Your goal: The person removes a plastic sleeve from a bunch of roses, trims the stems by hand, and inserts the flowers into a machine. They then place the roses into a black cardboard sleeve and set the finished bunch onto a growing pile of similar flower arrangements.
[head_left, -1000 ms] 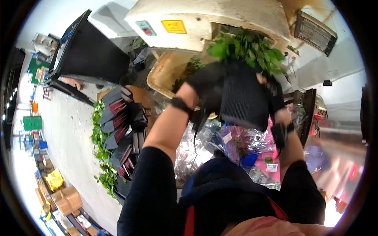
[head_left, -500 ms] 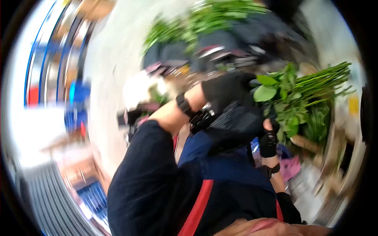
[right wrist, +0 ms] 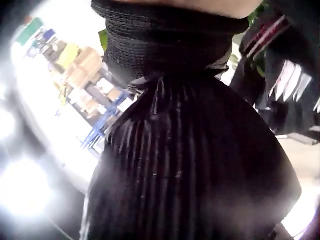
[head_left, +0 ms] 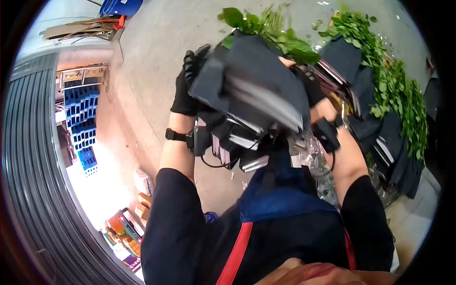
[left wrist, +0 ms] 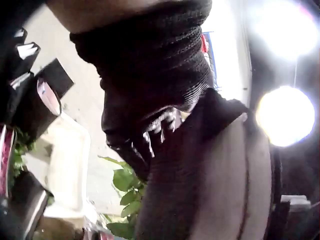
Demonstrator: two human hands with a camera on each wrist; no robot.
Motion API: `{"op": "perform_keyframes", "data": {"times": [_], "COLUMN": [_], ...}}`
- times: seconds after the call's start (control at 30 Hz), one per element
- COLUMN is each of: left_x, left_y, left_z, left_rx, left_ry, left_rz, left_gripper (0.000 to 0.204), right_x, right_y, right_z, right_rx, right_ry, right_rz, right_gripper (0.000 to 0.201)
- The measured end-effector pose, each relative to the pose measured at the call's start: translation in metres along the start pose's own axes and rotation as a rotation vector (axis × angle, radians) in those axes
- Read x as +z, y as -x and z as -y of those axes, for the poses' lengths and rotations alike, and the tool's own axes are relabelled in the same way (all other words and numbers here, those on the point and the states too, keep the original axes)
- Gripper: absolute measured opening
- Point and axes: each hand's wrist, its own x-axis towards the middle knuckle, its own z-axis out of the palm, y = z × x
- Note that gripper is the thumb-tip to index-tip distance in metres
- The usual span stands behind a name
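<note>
"So, what's in the head view?"

"Left hand [head_left: 185, 90] and right hand [head_left: 309, 85] grip opposite sides of a wrapped bunch [head_left: 242, 71], lifted before the chest, leaves [head_left: 232, 17] poking from its dark paper. More bunches [head_left: 343, 59] lie on the floor [head_left: 161, 28], near the right arm."

"And from the left wrist?"

"Paper hides some fingertips. Beyond stands a pale tub [left wrist: 68, 162]; I can't tell what's in it."

"Right wrist?"

"Ribbed paper fills the middle, blocking the fingers. Behind are cardboard boxes [right wrist: 86, 65] on one side, wrapped bunches on the other."
</note>
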Motion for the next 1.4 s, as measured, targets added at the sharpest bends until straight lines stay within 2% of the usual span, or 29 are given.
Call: {"op": "perform_keyframes", "data": {"times": [0.03,0.1,0.17,0.2,0.23,0.27,0.3,0.33,0.37,0.43,0.5,0.57,0.63,0.67,0.7,0.77,0.8,0.83,0.87,0.9,0.97,1.03,1.1,1.17,1.2,1.27,1.33,1.37,1.4], "left_x": [-0.073,-0.150,-0.168,-0.167,-0.167,-0.161,-0.122,-0.124,-0.126,-0.104,-0.102,-0.128,-0.099,-0.093,-0.095,-0.098,-0.080,-0.067,-0.067,-0.064,0.002,0.100,0.159,0.203,0.209,0.220,0.235,0.244,0.251], "left_y": [-0.032,-0.081,-0.105,-0.114,-0.126,-0.125,-0.117,-0.123,-0.131,-0.144,-0.173,-0.204,-0.216,-0.219,-0.225,-0.231,-0.230,-0.236,-0.247,-0.263,-0.282,-0.280,-0.294,-0.302,-0.314,-0.309,-0.304,-0.302,-0.298], "left_z": [0.019,0.064,0.085,0.097,0.101,0.114,0.110,0.118,0.129,0.142,0.154,0.174,0.152,0.149,0.145,0.151,0.146,0.149,0.165,0.179,0.195,0.195,0.229,0.247,0.266,0.273,0.274,0.273,0.270], "left_rx": [0.076,0.224,0.305,0.319,0.237,0.209,0.180,0.424,0.687,0.684,0.580,0.760,0.631,0.728,0.618,0.546,0.356,0.272,0.262,0.247,0.368,-0.057,-0.253,0.022,-0.025,0.040,0.016,-0.046,-0.109], "left_ry": [-0.042,-0.622,-1.210,-1.016,-0.809,-0.882,-0.949,-1.281,-1.588,-2.071,-2.135,-2.062,-2.053,-2.109,-2.144,-2.147,-2.194,-2.300,-2.040,-1.785,-1.387,-0.884,-0.770,-1.316,-1.182,-1.386,-1.457,-1.431,-1.406], "left_rz": [0.029,-0.130,-0.285,-0.362,-0.407,-0.616,-0.819,-0.832,-0.812,-0.524,-0.028,0.110,0.042,-0.050,-0.036,-0.018,0.022,-0.036,-0.002,0.031,0.217,0.439,0.516,0.435,0.464,0.688,0.781,0.762,0.742], "left_gripper": [0.040,0.037,0.037,0.041,0.045,0.045,0.046,0.048,0.050,0.048,0.044,0.040,0.032,0.021,0.015,0.015,0.019,0.024,0.026,0.029,0.032,0.034,0.036,0.060,0.071,0.070,0.064,0.059,0.053], "right_x": [0.021,0.063,0.094,0.108,0.124,0.137,0.151,0.162,0.171,0.176,0.168,0.149,0.115,0.094,0.069,-0.001,-0.051,-0.099,-0.137,-0.184,-0.273,-0.265,-0.268,-0.280,-0.290,-0.311,-0.321,-0.329,-0.326], "right_y": [-0.032,-0.093,-0.129,-0.145,-0.163,-0.175,-0.188,-0.197,-0.206,-0.218,-0.220,-0.215,-0.202,-0.192,-0.180,-0.135,-0.109,-0.088,-0.063,-0.036,0.025,0.019,0.032,0.041,0.047,0.070,0.102,0.118,0.133], "right_z": [-0.014,-0.054,-0.090,-0.107,-0.129,-0.151,-0.168,-0.184,-0.199,-0.223,-0.235,-0.231,-0.203,-0.180,-0.154,-0.093,-0.072,-0.076,-0.055,-0.076,-0.144,-0.123,-0.168,-0.187,-0.197,-0.211,-0.198,-0.186,-0.163], "right_rx": [-0.012,-0.017,-0.023,-0.029,0.010,0.040,0.053,0.071,0.085,0.124,0.149,0.160,0.184,0.223,0.315,0.182,0.026,-0.116,0.161,0.310,0.557,0.795,0.624,0.589,0.488,0.286,0.350,0.327,0.265], "right_ry": [0.036,0.101,0.151,0.187,0.151,0.193,0.242,0.309,0.365,0.476,0.521,0.500,0.356,0.234,0.057,-0.301,-0.094,0.497,0.382,0.484,0.893,0.630,0.479,0.570,0.616,0.701,0.573,0.439,0.481], "right_rz": [0.024,0.059,0.081,0.082,0.132,0.175,0.212,0.254,0.293,0.363,0.391,0.374,0.279,0.201,0.050,-0.186,-0.304,-0.521,-0.681,-0.828,-0.805,-0.548,-0.457,-0.321,-0.277,-0.192,-0.417,-0.451,-0.523], "right_gripper": [0.037,0.036,0.035,0.035,0.037,0.036,0.034,0.033,0.032,0.030,0.029,0.028,0.028,0.028,0.025,0.018,0.015,0.018,0.017,0.030,0.055,0.072,0.060,0.040,0.034,0.020,0.012,0.014,0.015]}}
